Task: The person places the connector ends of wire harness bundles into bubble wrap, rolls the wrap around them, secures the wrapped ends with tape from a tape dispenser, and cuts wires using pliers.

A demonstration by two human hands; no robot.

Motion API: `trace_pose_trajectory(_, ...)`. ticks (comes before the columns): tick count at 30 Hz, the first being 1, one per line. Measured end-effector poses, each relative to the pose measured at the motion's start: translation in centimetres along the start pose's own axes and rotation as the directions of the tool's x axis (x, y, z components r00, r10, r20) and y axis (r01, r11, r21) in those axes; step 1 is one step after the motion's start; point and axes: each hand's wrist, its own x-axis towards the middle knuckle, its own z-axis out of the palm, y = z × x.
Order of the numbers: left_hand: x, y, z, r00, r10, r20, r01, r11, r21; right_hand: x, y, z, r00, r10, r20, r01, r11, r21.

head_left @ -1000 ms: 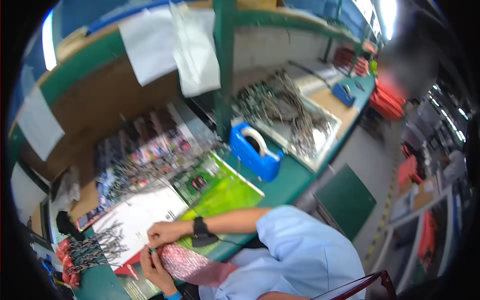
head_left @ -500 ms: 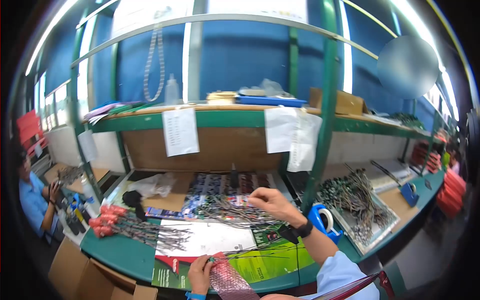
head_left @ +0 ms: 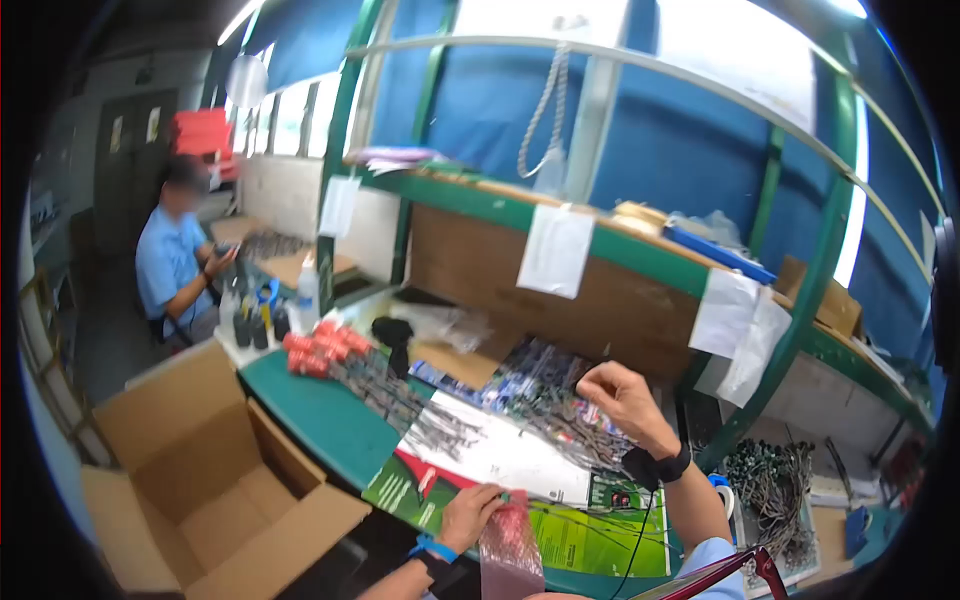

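One shiny pink bubble-wrap pouch (head_left: pixel 512 552) runs near-to-far lengthwise. Left hand (head_left: pixel 468 517) grips its far end; right hand (head_left: pixel 622 398) curls, contents unclear

Right grip (head_left: pixel 628 403) high, left grip (head_left: pixel 468 516) low

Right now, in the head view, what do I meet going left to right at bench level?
Open cardboard box → left hand → pink bubble wrap → right hand → cable pile → small blue object.
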Motion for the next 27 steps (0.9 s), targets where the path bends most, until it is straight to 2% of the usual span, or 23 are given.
trace_pose_trajectory(2,-1.1,-0.2,0.2,1.0,-0.013,0.019,0.013,1.0,0.001,0.9,-1.3,1.4,0.996,-0.072,0.05,0.071,0.997,0.02)
trace_pose_trajectory(3,-1.1,0.4,-0.3,0.999,-0.022,0.028,0.023,1.0,-0.009,1.2,-0.4,2.7,0.996,-0.021,0.085,0.012,0.994,0.106)
trace_pose_trajectory(4,-1.4,-0.3,0.4,0.998,0.044,-0.04,-0.043,0.999,0.019,1.4,-0.5,3.8,0.992,-0.004,0.127,-0.011,0.993,0.117)
trace_pose_trajectory(5,-1.4,-0.1,0.5,0.999,0.015,-0.046,-0.014,1.0,0.017,1.6,-0.9,4.5,0.985,-0.014,0.174,0.008,0.999,0.036)
trace_pose_trajectory(8,-1.0,0.6,0.1,0.998,-0.006,-0.056,0.007,1.0,0.014,1.5,-2.2,7.9,0.96,-0.082,0.268,0.101,0.993,-0.057)
trace_pose_trajectory(10,-0.8,0.7,0.0,0.999,-0.005,-0.049,0.007,1.0,0.027,1.5,-2.3,10.2,0.937,-0.144,0.318,0.163,0.986,-0.033)
trace_pose_trajectory(17,-0.6,0.9,-0.1,0.999,-0.004,-0.05,0.007,0.998,0.069,4.8,0.3,19.4,0.86,-0.205,0.467,0.199,0.978,0.062)
trace_pose_trajectory(20,-0.5,0.9,-0.1,0.998,-0.014,-0.062,0.017,0.999,0.041,9.1,1.2,25.6,0.868,-0.303,0.394,0.246,0.951,0.188)
trace_pose_trajectory(24,0.3,1.9,-1.7,0.996,-0.079,-0.034,0.077,0.994,-0.073,16.4,6.3,36.1,0.829,-0.531,0.173,0.493,0.842,0.221)
trace_pose_trajectory(25,0.2,1.6,-1.5,0.995,-0.098,-0.025,0.096,0.992,-0.088,17.9,8.1,38.7,0.813,-0.562,0.152,0.529,0.822,0.211)
trace_pose_trajectory(27,-0.1,1.0,-1.1,0.992,-0.127,0.016,0.128,0.985,-0.112,20.2,11.1,43.2,0.847,-0.521,0.109,0.503,0.85,0.158)
